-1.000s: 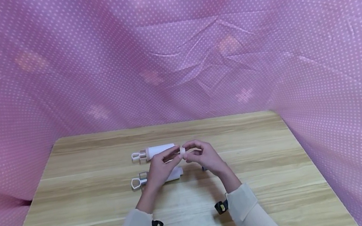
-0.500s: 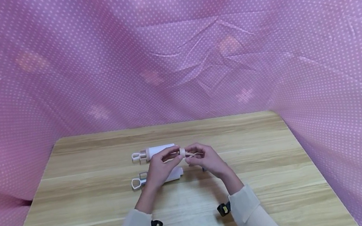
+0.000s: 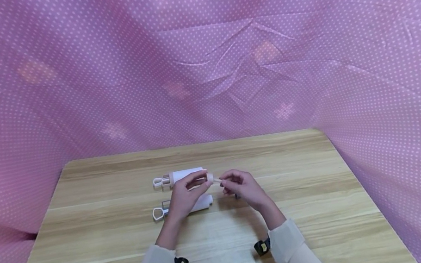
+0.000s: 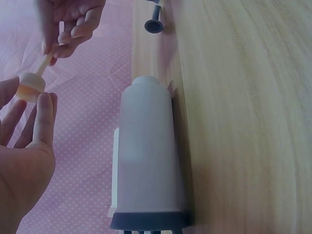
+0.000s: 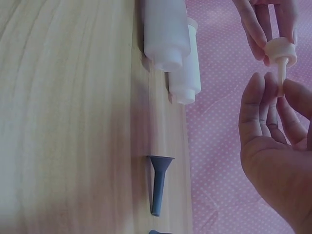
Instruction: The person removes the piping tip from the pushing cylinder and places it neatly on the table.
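Observation:
My left hand (image 3: 183, 198) pinches a small cream cap (image 4: 31, 87) between thumb and fingertips, above the table. A thin pale stem (image 5: 282, 72) sticks out of the cap towards my right hand (image 3: 247, 190), whose thumb and fingertips pinch its free end. Below and beside the left hand lie two white bottles on their sides, a nearer one (image 4: 148, 151) with a dark collar and a farther one (image 3: 187, 174) with a pale collar. Both have loop handles at their left ends. The left hand partly covers them in the head view.
A dark funnel-shaped piece (image 5: 159, 183) lies on the wooden table (image 3: 312, 207) below my right hand. Part of another dark piece (image 5: 158, 232) shows at the lower edge of the right wrist view. Pink dotted cloth (image 3: 201, 81) hangs around the table's back and sides.
My right fingers have slid from the cap along the stem to its end, moving slightly right. The stem now shows between the hands. My left hand has stayed nearly in place, holding the cap.

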Demonstrator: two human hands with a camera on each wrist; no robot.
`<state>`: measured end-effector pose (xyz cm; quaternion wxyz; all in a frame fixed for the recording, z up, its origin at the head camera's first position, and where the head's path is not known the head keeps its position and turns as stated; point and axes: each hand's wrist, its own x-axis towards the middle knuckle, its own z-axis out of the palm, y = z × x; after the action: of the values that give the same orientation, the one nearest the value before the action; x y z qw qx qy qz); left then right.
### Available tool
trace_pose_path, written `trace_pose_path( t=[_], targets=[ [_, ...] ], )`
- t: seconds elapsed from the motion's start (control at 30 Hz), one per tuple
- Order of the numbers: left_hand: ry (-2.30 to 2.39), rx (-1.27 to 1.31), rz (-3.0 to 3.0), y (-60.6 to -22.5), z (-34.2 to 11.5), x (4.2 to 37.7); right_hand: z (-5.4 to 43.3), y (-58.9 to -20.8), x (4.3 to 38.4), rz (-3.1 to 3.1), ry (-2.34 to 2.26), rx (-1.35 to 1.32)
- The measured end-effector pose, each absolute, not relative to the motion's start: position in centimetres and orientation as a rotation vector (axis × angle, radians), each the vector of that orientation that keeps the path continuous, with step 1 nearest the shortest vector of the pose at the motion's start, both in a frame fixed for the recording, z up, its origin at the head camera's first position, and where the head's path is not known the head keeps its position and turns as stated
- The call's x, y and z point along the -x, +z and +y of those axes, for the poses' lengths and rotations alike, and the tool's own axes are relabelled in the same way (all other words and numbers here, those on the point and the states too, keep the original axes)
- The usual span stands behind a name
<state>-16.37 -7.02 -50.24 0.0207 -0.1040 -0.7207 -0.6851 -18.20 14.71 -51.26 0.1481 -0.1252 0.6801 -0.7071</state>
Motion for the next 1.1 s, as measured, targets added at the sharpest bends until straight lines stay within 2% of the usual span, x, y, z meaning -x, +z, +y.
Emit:
trace_pose_path(
  t=[1.1],
  targets=[
    [-2.091,0.278,-2.322,-50.72,-7.39,16.03,15.31,-51.22,18.30,1.853,-2.194,0.245]
  ],
)
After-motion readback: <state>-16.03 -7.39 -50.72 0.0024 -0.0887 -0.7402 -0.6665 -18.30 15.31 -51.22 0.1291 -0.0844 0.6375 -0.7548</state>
